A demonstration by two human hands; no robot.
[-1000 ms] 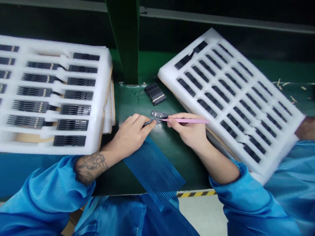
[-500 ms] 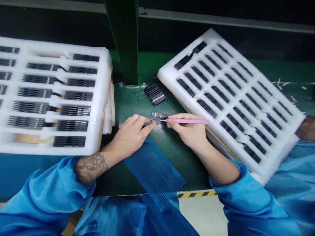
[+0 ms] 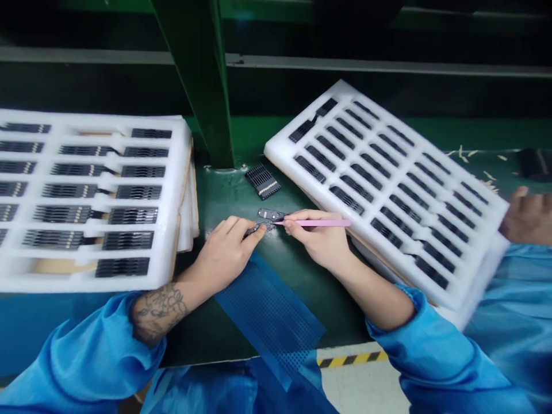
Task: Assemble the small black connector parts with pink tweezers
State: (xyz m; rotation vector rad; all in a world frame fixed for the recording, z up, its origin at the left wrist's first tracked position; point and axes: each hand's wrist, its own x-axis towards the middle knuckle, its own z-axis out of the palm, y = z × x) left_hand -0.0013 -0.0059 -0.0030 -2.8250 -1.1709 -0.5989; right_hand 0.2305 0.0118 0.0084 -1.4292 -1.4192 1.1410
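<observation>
My left hand (image 3: pixel 226 250) rests on the green bench, fingers curled, its fingertips pinning a small black flat part (image 3: pixel 257 227). My right hand (image 3: pixel 317 238) is closed round pink tweezers (image 3: pixel 319 222), whose tips touch the same part. A second small black part (image 3: pixel 271 214) lies just behind the tweezers' tips. A black ribbed piece with gold contacts (image 3: pixel 263 181) sits farther back, near the green post.
White foam trays with black parts in slots lie left (image 3: pixel 176 190) and right (image 3: pixel 302 132). A blue perforated sheet (image 3: pixel 271 313) lies below my hands. A green post (image 3: pixel 194 80) rises behind. Another person's hand (image 3: pixel 524 215) shows at the right edge.
The camera has tilted up, so everything sits lower in the picture. My hands stay on the small part with the tweezers. The other person's hand at the right shows more.
</observation>
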